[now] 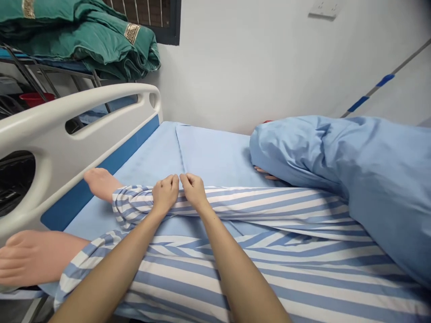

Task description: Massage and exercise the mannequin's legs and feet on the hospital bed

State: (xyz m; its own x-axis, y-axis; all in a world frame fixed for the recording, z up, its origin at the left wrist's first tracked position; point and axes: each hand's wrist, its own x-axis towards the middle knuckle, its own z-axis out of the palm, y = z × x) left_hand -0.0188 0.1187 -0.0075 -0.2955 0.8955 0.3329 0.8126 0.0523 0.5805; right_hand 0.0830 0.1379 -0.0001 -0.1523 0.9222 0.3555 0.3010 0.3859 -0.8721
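Side by side, my left hand (165,193) and my right hand (193,187) are over the far shin of a manikin in blue-and-white striped trousers (262,202). Both are closed, with thumbs and forefingers pressed together and tips almost meeting. Whatever they pinch, if anything, is hidden; trouser cloth lies right beneath them. The manikin's far bare foot (101,183) and near bare foot (37,258) stick out from bunched cuffs at the left. My forearms cross above the near leg. Light blue sheeting (215,150) lies beyond the hands.
At the left rises the bed's cream end board (111,101) with a blue strip. A blue cover (303,143) is folded back over the manikin's upper part at right, fingers showing under its edge. Green bedding (111,42) is piled on another bed behind. A white wall (242,67) borders the far side.
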